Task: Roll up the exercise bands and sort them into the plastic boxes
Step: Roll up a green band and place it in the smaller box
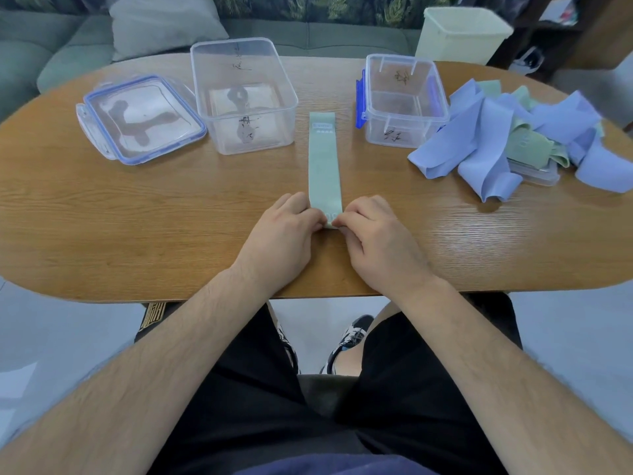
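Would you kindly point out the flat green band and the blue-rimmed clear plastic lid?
flat green band (323, 159), head view: its bare middle.
blue-rimmed clear plastic lid (140, 118), head view: its centre panel.

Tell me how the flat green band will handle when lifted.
Probably floppy: the green band lies flat as a thin strip, and the bands in the pile drape and fold loosely. Likely light, being so thin. It may unroll if released; the left hand and right hand pinch its near end.
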